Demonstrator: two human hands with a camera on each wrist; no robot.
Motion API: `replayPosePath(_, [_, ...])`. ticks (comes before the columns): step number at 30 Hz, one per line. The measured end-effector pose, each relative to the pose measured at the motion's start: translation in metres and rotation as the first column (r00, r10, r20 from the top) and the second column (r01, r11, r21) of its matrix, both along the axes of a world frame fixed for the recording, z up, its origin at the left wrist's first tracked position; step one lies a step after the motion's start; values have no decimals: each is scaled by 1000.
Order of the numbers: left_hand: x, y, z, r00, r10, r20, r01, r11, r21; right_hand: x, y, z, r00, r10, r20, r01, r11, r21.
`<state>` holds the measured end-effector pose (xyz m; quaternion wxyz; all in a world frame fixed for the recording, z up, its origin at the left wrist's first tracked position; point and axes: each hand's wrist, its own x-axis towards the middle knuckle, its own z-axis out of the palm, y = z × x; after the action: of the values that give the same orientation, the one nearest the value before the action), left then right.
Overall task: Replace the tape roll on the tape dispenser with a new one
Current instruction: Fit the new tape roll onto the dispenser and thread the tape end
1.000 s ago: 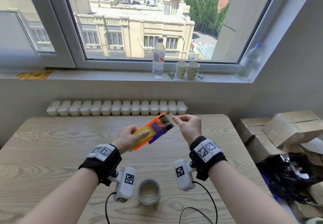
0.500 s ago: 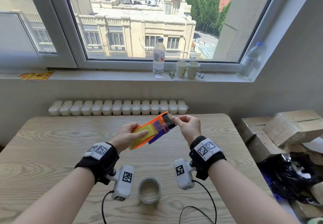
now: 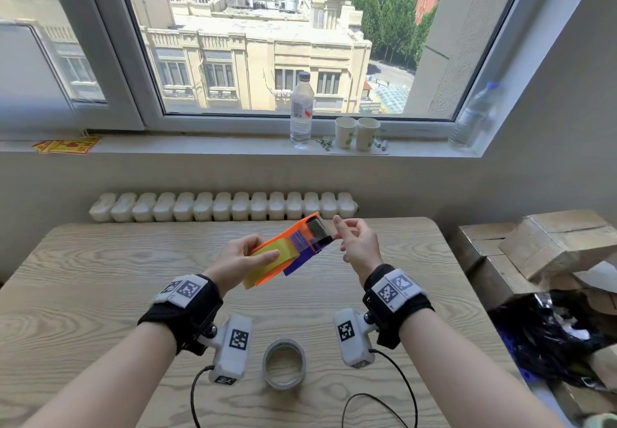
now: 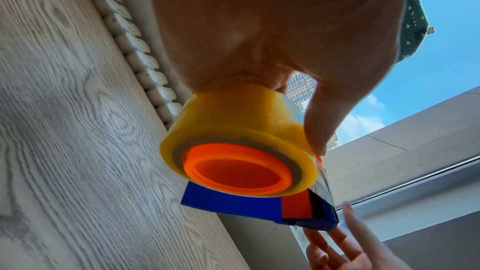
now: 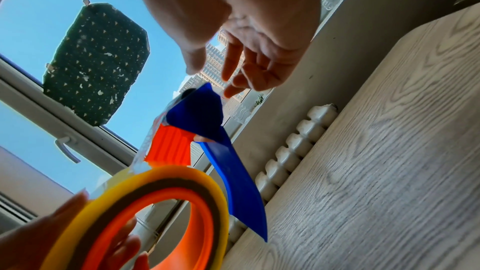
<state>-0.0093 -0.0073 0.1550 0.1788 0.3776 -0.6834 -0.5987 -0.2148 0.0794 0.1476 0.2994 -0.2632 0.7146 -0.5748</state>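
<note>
My left hand point(image 3: 263, 248) grips the orange and blue tape dispenser point(image 3: 302, 239) above the table, thumb pressed on the yellow tape roll point(image 3: 267, 262) mounted on it. In the left wrist view the yellow roll point(image 4: 233, 130) sits on the orange hub point(image 4: 233, 174) under my left hand point(image 4: 298, 110). Clear tape runs from the roll point(image 5: 179, 188) to the dispenser's blue front point(image 5: 205, 114). My right hand point(image 3: 347, 229) hovers just off that front end, fingers spread and holding nothing; the right wrist view shows thumb and fingers of the right hand point(image 5: 210, 73) apart. A thin, nearly used-up roll point(image 3: 284, 368) lies on the table near me.
The wooden table point(image 3: 100, 294) stands against a white radiator point(image 3: 220, 207). A water bottle point(image 3: 302, 110) and two paper cups point(image 3: 357, 133) stand on the windowsill. Cardboard boxes point(image 3: 551, 247) and a black bag point(image 3: 551, 334) crowd the right side.
My right hand let go of the tape end at the dispenser's front and drew back slightly to the right with fingers spread. The left hand lowered the dispenser a little.
</note>
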Motion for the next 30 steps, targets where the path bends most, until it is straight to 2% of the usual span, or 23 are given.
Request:
replayPosePath(2, [0,-1,0,1000,-6,1,6,1000,2,2,0,5,998,33,48,-32,999,-17])
replayPosePath(6, [2,-1,0,999,-30,-28,30,999,15,4,-1,6,991,132,10,-132,991,2])
replayPosePath(12, [7,-5,-1,994,-72,-76,77,995,67,7,-2,-4,992,128,23,-128,991,23])
replayPosePath(15, [7,-8,-2,990,-34,-138,52,991,127,7,0,-3,987,122,101,-123,992,1])
replayPosePath(22, [7,-20,3,974,42,-224,23,960,280,10,2,-5,913,353,203,-354,935,-35])
replayPosePath(25, [6,-20,8,961,13,-275,79,943,323,14,4,-6,886,426,182,-427,904,-37])
replayPosePath(30, [2,-17,13,931,-26,-364,173,910,377,23,5,-6,889,419,183,-421,906,-33])
